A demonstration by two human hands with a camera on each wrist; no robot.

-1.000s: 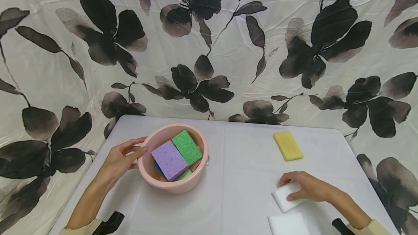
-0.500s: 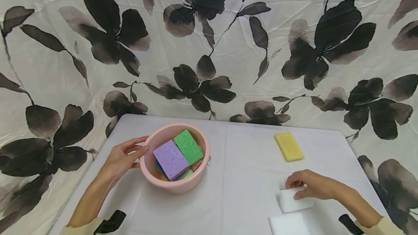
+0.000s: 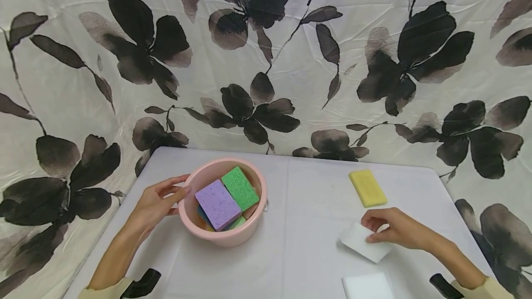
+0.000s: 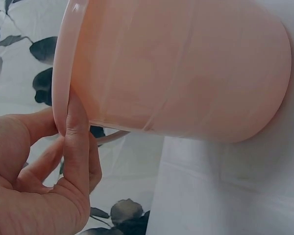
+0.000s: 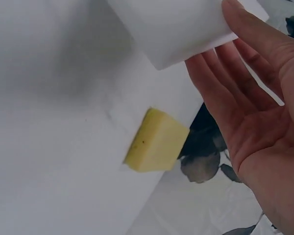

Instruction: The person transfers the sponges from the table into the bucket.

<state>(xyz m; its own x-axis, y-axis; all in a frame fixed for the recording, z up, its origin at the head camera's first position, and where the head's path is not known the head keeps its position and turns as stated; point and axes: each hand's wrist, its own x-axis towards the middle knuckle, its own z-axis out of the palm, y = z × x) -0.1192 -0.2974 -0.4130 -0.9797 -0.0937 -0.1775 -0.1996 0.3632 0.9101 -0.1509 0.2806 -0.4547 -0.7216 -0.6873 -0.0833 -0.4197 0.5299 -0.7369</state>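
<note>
My left hand (image 3: 155,204) pinches the rim of a pink bucket (image 3: 232,240) on the left of the table; in the left wrist view the thumb and fingers (image 4: 77,132) lie on either side of that rim. Inside the bucket, a purple sponge (image 3: 218,204) and a green sponge (image 3: 240,187) lie on top of others that are partly hidden. On the right, a white sponge (image 3: 360,242) is pinched by my right hand (image 3: 399,228), tilted and lifted off the table, as the right wrist view (image 5: 186,29) shows its shadow below.
A yellow sponge (image 3: 367,188) lies beyond my right hand. Another white sponge (image 3: 367,286) sits near the front, cut off by the frame's edge. The white table (image 3: 307,188) ends at a floral curtain (image 3: 266,58) behind.
The right hand has turned and tilted the white sponge, which stood more upright half a second ago and now shows a broad face. The left hand keeps its hold on the bucket.
</note>
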